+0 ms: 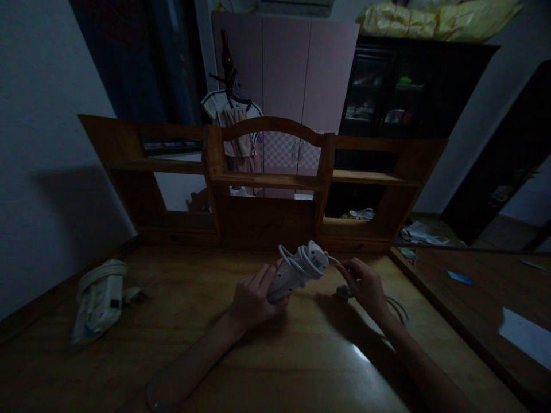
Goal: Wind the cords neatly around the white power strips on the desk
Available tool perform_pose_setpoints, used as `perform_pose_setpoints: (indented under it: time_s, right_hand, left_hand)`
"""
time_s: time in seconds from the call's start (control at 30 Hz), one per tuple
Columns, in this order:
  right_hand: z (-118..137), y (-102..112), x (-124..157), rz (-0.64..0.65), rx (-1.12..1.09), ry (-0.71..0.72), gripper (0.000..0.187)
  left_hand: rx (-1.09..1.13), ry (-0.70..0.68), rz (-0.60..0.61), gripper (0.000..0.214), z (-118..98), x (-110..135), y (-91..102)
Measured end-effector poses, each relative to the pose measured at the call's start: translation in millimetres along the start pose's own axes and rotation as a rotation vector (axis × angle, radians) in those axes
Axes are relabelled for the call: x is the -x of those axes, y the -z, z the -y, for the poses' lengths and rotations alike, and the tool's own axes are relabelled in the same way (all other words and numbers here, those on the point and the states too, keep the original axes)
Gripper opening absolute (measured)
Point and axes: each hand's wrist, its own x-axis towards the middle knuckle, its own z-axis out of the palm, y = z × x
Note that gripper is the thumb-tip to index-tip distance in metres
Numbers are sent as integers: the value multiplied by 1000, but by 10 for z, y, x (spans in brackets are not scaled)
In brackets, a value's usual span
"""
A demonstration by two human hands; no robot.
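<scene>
Gripping white power strip (pixel 284 281) below frame centre in left fingers (pixel 263 278), with long axis rising rightward and upper end toward right fingers (pixel 353 268), pinched on the cord (pixel 333 260) nearby.

Bare hands (pixel 257 295), thin left-forearm band (pixel 150 397)

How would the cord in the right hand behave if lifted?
The cord looks bendy but perhaps springy: it curves in loops around the power strip. Some would probably trail: a length arcs across the table beside the right hand.
</scene>
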Motion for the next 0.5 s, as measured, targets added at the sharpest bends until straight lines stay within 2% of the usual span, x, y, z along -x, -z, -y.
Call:
perform_pose_setpoints:
  time_s: [0.1, 0.2, 0.37, 0.5]
  right_hand:
    - [11, 38, 10, -91, -109, -184, 24]
    - [10, 81, 6, -178, -263, -352, 28]
    - [-4, 111, -16, -343, -437, -407, 28]
    - [12, 85, -9, -366, -499, -389, 28]
  left_hand:
    - [26, -118, 92, 64, -45, -28, 54]
    - [41, -125, 201, 66, -79, -53, 76]
    - [4, 87, 287, 71, -80, -74, 50]
    - [8, 323, 253, 67, -60, -110, 38]
